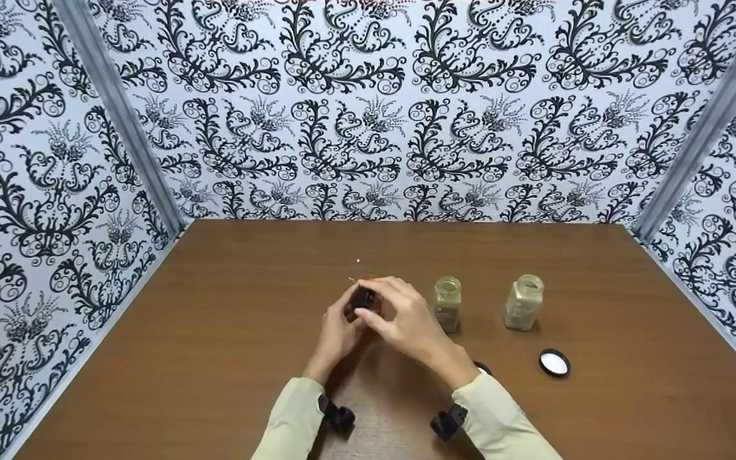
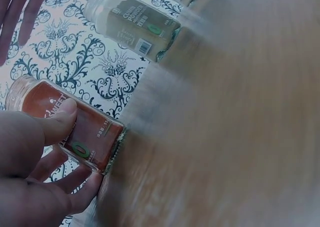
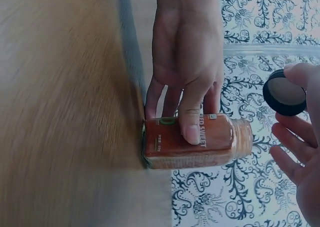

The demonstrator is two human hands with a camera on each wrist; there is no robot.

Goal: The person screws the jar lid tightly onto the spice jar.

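A glass spice jar [image 3: 217, 134] of red powder, its label reading "SWEET", stands upright on the table with its mouth uncovered. My left hand [image 1: 336, 332] grips it, thumb [image 2: 62, 119] across the label and fingers around the far side. Beside the jar's neck, my right hand [image 1: 409, 319] holds a black screw lid [image 3: 285, 94] between thumb and fingers, apart from the rim in the right wrist view. From the head view, both hands hide most of the red jar.
Two uncapped jars of pale powder, a nearer one [image 1: 447, 303] and a farther one [image 1: 524, 303], stand to the right. A black lid [image 1: 554, 362] lies white side up in front of them; another lid [image 1: 483, 368] is partly hidden by my right wrist. Patterned walls [image 1: 355, 128] enclose the table.
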